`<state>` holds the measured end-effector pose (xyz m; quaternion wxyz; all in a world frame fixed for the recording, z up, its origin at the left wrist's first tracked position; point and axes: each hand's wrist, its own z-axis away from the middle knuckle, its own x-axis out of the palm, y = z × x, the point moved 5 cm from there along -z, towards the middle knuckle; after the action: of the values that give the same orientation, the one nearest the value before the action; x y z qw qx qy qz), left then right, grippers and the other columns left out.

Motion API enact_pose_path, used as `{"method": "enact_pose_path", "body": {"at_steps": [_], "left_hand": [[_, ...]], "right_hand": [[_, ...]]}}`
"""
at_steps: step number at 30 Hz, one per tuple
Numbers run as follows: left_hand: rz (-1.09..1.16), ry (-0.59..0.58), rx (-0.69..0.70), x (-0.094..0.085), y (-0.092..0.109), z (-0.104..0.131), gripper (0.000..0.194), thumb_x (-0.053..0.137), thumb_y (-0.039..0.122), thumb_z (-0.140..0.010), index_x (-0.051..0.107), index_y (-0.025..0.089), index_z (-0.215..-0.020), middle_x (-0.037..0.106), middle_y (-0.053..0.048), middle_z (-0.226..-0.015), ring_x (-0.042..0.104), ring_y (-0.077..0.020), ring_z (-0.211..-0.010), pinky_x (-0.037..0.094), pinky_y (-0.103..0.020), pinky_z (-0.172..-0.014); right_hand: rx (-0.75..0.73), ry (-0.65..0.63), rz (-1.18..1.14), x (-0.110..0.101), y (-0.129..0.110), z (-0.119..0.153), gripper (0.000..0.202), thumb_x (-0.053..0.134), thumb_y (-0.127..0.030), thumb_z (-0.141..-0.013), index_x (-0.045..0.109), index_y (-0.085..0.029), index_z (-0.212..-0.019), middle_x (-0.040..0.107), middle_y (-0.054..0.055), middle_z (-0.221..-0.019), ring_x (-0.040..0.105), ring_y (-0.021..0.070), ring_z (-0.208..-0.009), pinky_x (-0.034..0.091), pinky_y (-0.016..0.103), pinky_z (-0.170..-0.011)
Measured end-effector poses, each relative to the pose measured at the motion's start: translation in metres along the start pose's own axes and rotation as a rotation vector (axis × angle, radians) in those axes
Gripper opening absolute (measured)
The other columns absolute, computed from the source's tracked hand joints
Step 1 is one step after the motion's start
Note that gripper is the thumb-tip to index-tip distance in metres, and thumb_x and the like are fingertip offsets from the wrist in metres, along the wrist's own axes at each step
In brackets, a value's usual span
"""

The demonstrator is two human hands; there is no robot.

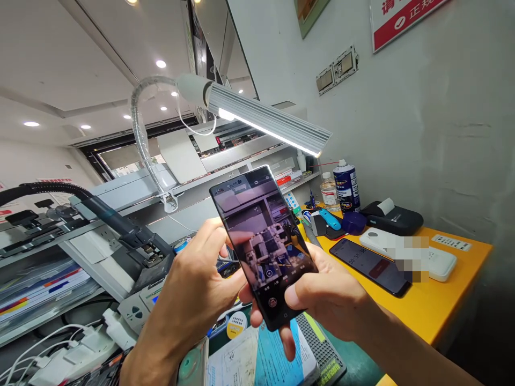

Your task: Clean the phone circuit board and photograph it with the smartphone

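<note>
A black smartphone with its camera picture on the screen is held up, tilted, in the middle of the view. My right hand is wrapped round its lower right part, thumb over the bottom of the screen and fingers behind. My left hand is at the phone's left side, fingers bent and partly hidden behind it; whether it grips the phone is not clear. Below lie a white and blue packet and a dark perforated tray. A second phone showing a timer lies on the yellow table.
A lamp on a bent neck hangs above. At the right stand a spray can, a clear bottle, a black case and a white device. Power strips with cables are at the lower left.
</note>
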<state>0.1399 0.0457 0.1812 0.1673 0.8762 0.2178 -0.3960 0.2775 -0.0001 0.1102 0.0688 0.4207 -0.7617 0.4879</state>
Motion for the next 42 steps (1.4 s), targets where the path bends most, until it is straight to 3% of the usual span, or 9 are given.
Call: {"method": "enact_pose_path", "body": {"at_steps": [8, 15, 18, 21, 25, 29, 34, 37, 42], "left_hand": [[-0.011, 0.031, 0.026, 0.001, 0.000, -0.003, 0.029, 0.067, 0.021, -0.088, 0.073, 0.027, -0.115, 0.069, -0.001, -0.108, 0.067, -0.0173, -0.090, 0.054, -0.031, -0.077], [-0.027, 0.035, 0.038, 0.001, -0.001, 0.000, 0.031, 0.068, 0.017, -0.088, 0.070, 0.028, -0.118, 0.065, -0.003, -0.126, 0.065, -0.0196, -0.112, 0.053, -0.033, -0.091], [-0.002, 0.042, -0.016, 0.001, -0.002, 0.001, 0.031, 0.070, 0.019, -0.086, 0.068, 0.028, -0.116, 0.063, -0.002, -0.123, 0.064, -0.0179, -0.102, 0.053, -0.032, -0.089], [0.050, 0.054, -0.091, 0.008, -0.009, 0.001, 0.041, 0.072, 0.023, -0.084, 0.062, 0.025, -0.123, 0.062, -0.003, -0.119, 0.064, -0.0185, -0.095, 0.054, -0.035, -0.089], [0.146, 0.042, -0.253, 0.028, -0.034, 0.016, 0.064, 0.076, 0.033, -0.083, 0.054, 0.021, -0.141, 0.060, -0.007, -0.120, 0.064, -0.0229, -0.097, 0.055, -0.044, -0.095], [0.383, -0.101, -0.463, 0.063, -0.063, 0.056, 0.055, 0.081, 0.029, -0.081, 0.063, 0.024, -0.132, 0.061, -0.007, -0.126, 0.065, -0.0259, -0.113, 0.054, -0.047, -0.106], [0.864, -0.255, -0.776, 0.103, -0.081, 0.107, 0.042, 0.074, 0.036, -0.096, 0.062, 0.018, -0.133, 0.069, -0.008, -0.123, 0.071, -0.0219, -0.102, 0.063, -0.044, -0.090], [1.062, -0.230, -0.910, 0.111, -0.084, 0.118, 0.041, 0.068, 0.041, -0.101, 0.062, 0.019, -0.135, 0.069, -0.010, -0.128, 0.071, -0.0223, -0.106, 0.063, -0.044, -0.090], [1.219, -0.200, -1.019, 0.114, -0.084, 0.115, 0.041, 0.069, 0.041, -0.101, 0.063, 0.018, -0.134, 0.068, -0.010, -0.132, 0.070, -0.0235, -0.110, 0.062, -0.045, -0.092]], "right_hand": [[0.008, 0.008, -0.010, -0.001, 0.001, -0.001, 0.046, 0.065, -0.013, -0.068, 0.067, -0.008, -0.114, 0.081, 0.019, -0.102, 0.082, 0.0295, -0.081, 0.053, 0.019, -0.037], [0.010, 0.001, -0.006, 0.000, 0.001, -0.001, 0.049, 0.065, -0.014, -0.069, 0.066, -0.008, -0.118, 0.081, 0.020, -0.103, 0.081, 0.0303, -0.083, 0.053, 0.019, -0.038], [-0.007, -0.013, -0.008, -0.001, 0.001, -0.001, 0.047, 0.066, -0.013, -0.069, 0.068, -0.008, -0.116, 0.080, 0.019, -0.101, 0.081, 0.0288, -0.081, 0.054, 0.019, -0.037], [-0.010, 0.001, -0.008, -0.005, -0.002, 0.002, 0.045, 0.067, -0.014, -0.070, 0.069, -0.009, -0.114, 0.080, 0.018, -0.100, 0.080, 0.0270, -0.081, 0.058, 0.020, -0.041], [-0.006, 0.136, 0.055, -0.023, -0.008, 0.010, 0.039, 0.074, -0.017, -0.071, 0.073, -0.011, -0.110, 0.080, 0.016, -0.100, 0.079, 0.0264, -0.082, 0.062, 0.023, -0.045], [0.028, 0.270, 0.095, -0.047, -0.009, 0.015, 0.029, 0.075, -0.019, -0.070, 0.079, -0.012, -0.098, 0.082, 0.017, -0.097, 0.079, 0.0280, -0.078, 0.062, 0.027, -0.045], [0.102, 0.310, 0.051, -0.056, -0.002, 0.014, 0.027, 0.072, -0.016, -0.070, 0.082, -0.012, -0.095, 0.084, 0.016, -0.096, 0.080, 0.0289, -0.081, 0.062, 0.026, -0.045], [0.148, 0.291, 0.031, -0.056, 0.005, 0.012, 0.035, 0.071, -0.015, -0.070, 0.083, -0.011, -0.104, 0.084, 0.015, -0.099, 0.080, 0.0270, -0.078, 0.062, 0.027, -0.045], [0.188, 0.260, 0.021, -0.057, 0.016, 0.009, 0.032, 0.070, -0.016, -0.072, 0.083, -0.007, -0.100, 0.084, 0.018, -0.101, 0.078, 0.0268, -0.079, 0.062, 0.027, -0.046]]}}
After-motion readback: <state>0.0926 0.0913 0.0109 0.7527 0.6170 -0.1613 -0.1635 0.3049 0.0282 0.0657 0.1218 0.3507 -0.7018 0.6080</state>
